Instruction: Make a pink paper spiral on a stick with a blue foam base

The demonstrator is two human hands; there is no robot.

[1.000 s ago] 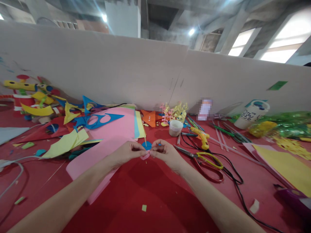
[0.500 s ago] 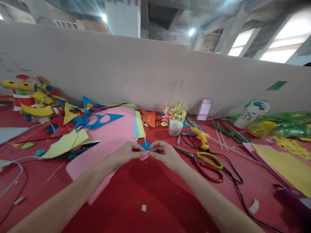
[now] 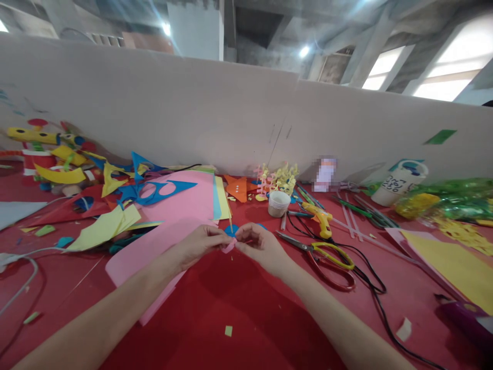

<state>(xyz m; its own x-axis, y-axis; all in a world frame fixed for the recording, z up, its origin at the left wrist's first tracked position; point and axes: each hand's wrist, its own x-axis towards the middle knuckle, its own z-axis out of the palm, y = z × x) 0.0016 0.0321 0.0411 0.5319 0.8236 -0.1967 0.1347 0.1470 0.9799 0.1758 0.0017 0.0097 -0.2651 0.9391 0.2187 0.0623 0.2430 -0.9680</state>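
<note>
Between my hands is a small pink strip of craft foam or paper [image 3: 228,247], bent into a curve. My left hand [image 3: 206,241] pinches its left end between thumb and fingertips. On the other side my right hand [image 3: 262,246] grips the right end the same way. Just behind the fingertips lies a blue disc [image 3: 231,230], partly hidden by my hands. Large pink sheets [image 3: 154,257] lie under and beside my left forearm. To the right of my right hand are scissors [image 3: 314,249] with yellow and red handles.
A yellow glue gun [image 3: 321,218] with a black cord lies right of a small white cup [image 3: 279,203]. Pink and yellow cut-out figures [image 3: 283,177] stand behind the cup. Blue scraps [image 3: 165,191] are at left, yellow sheets [image 3: 450,267] at right, a white container [image 3: 400,182] farther back.
The pink strip has turned slightly between my fingertips and shows more of its curved shape. Both hands stay in nearly the same place.
</note>
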